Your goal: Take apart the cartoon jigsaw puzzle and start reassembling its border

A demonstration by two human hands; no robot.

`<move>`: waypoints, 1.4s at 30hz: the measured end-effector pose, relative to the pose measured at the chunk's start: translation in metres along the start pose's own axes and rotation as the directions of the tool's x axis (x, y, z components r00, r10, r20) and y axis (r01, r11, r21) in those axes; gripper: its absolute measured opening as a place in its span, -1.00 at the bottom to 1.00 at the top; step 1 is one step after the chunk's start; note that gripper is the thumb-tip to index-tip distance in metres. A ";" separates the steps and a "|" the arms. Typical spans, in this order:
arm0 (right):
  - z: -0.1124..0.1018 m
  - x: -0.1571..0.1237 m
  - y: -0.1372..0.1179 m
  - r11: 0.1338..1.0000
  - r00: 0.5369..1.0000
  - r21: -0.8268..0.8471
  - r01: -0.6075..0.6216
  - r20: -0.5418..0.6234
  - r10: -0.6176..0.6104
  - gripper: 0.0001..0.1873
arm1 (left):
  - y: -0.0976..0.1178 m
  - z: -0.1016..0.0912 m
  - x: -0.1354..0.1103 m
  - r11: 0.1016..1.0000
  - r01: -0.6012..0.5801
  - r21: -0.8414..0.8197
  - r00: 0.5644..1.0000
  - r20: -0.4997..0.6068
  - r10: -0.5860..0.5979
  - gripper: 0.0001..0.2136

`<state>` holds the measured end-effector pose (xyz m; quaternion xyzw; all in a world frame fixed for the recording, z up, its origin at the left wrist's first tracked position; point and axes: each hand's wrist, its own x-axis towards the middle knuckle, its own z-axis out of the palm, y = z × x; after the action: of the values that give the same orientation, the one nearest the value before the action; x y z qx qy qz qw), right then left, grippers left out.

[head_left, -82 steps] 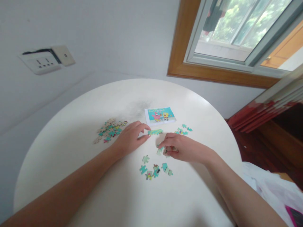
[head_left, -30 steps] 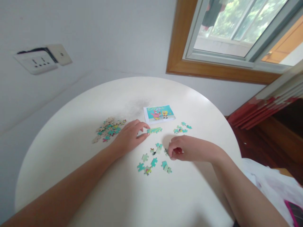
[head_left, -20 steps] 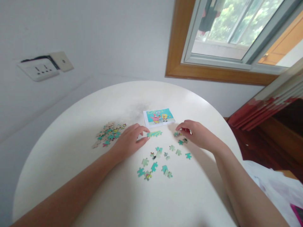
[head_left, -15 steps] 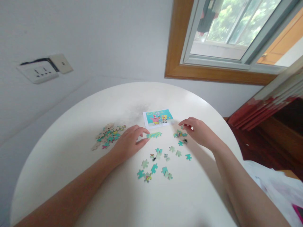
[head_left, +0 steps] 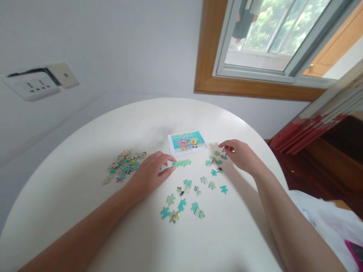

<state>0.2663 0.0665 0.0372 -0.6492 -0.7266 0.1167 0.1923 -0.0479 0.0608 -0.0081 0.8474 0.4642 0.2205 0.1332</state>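
Teal and yellow, the puzzle strip [head_left: 182, 163] lies flat on our white bench [head_left: 198, 245], on the near side of the picture card [head_left: 187, 142]. Our left hand [head_left: 151, 170] sets thumb and forefinger at the strip's left end — we cannot tell whether they pinch it. Our right hand [head_left: 238, 153] is loosely open beside the small cluster [head_left: 213, 161], no piece visible in its fingers. Uneven pressure from our left fingertips could buckle the strip; a low right-hand sweep could scatter the cluster — and a backward nudge could disturb the big pile [head_left: 123, 164].
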 end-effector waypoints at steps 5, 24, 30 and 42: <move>-0.002 0.002 0.003 0.999 1.000 0.037 -0.006 0.027 0.005 -0.61 | -0.003 0.001 -0.001 1.000 -0.007 0.006 1.000 -0.015 0.007 -0.78; 0.015 -0.004 -0.008 0.964 0.938 0.215 0.160 0.271 -0.216 -0.76 | -0.003 0.001 0.000 1.000 0.005 -0.002 1.000 -0.007 -0.005 -0.77; 0.014 -0.002 -0.011 0.967 0.934 0.209 0.147 0.293 -0.205 -0.81 | 0.000 -0.001 -0.001 1.000 0.003 0.003 1.000 -0.010 -0.003 -0.77; 0.011 -0.003 -0.021 0.947 0.935 0.298 0.123 0.284 -0.211 -0.88 | -0.002 0.000 -0.001 1.000 -0.010 0.007 1.000 -0.007 0.010 -0.78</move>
<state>0.2427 0.0616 0.0360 -0.5248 -0.7773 0.3010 0.1727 -0.0500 0.0610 -0.0090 0.8494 0.4613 0.2223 0.1276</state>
